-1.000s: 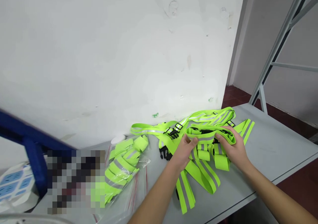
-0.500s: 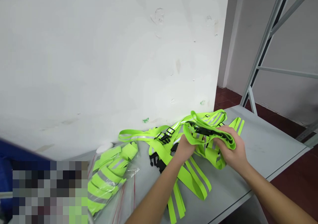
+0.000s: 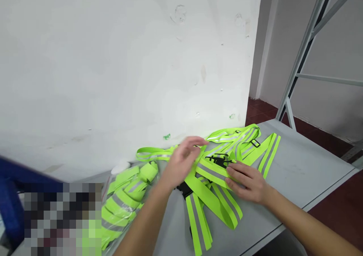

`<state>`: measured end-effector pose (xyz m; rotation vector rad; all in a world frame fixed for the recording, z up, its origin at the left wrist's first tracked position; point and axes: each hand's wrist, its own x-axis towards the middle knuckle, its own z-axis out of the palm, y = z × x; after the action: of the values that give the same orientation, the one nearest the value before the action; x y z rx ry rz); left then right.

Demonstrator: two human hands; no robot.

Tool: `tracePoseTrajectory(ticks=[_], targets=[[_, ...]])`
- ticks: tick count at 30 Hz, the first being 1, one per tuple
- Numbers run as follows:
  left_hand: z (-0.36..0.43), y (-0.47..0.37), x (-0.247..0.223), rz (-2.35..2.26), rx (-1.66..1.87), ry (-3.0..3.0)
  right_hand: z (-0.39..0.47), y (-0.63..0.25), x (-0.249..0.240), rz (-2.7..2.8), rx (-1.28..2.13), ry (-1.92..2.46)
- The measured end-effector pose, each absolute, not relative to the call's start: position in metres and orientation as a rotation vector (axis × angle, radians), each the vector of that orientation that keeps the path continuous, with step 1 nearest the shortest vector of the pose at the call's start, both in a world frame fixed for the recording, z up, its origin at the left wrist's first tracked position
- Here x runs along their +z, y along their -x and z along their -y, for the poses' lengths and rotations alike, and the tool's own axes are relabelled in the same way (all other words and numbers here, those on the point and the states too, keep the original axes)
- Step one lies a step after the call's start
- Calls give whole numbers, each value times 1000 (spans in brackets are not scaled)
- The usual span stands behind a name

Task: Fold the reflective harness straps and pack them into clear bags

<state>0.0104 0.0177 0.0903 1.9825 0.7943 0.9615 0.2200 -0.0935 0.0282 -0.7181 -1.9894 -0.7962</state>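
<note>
Grey table [image 3: 306, 172] before a white panel [image 3: 127, 59]; on it, the lime reflective strap pile [image 3: 212, 172]; left of the pile, a clear bag of straps [image 3: 120, 203]; left hand [image 3: 185, 160] blurred, loosely spread, hiding part of the pile, contact unclear; right hand [image 3: 249, 182] gently flattened, fingertips touching the pile's folded strap.

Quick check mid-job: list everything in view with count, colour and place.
Straps: several, green with silver stripes, centre
Buckles: at least two, black, among straps
Bag: at least one, clear, holding straps, left
Round object: one, white, behind bag
Table: one, grey, underneath
Walls: two, white behind, grey right
Metal frame: one, grey, right
Bar: one, blue, left
Floor: dark red, right
Pixelated patch: lower left, unreadable
Left hand: one, over straps
Right hand: one, touching straps
</note>
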Motion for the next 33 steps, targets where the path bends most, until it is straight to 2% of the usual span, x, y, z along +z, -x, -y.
tracePoseTrajectory(ticks=[3, 7, 14, 20, 28, 33], targets=[[-3, -17, 98, -715, 477, -2312, 89, -215, 29, 1989, -846, 665], [-3, -20, 94, -789, 334, -2280, 84, -214, 25, 2000, -877, 643], [-10, -21, 89, -776, 333, -2026, 81, -220, 25, 2039, -850, 749], [-7, -33, 78, -816, 400, -1846, 80, -224, 15, 2092, -673, 941], [-8, -35, 68, -851, 416, -1485, 78, -230, 24, 1957, -824, 1265], [-5, -36, 67, -828, 349, -1460, 83, -216, 36, 2068, -716, 1421]])
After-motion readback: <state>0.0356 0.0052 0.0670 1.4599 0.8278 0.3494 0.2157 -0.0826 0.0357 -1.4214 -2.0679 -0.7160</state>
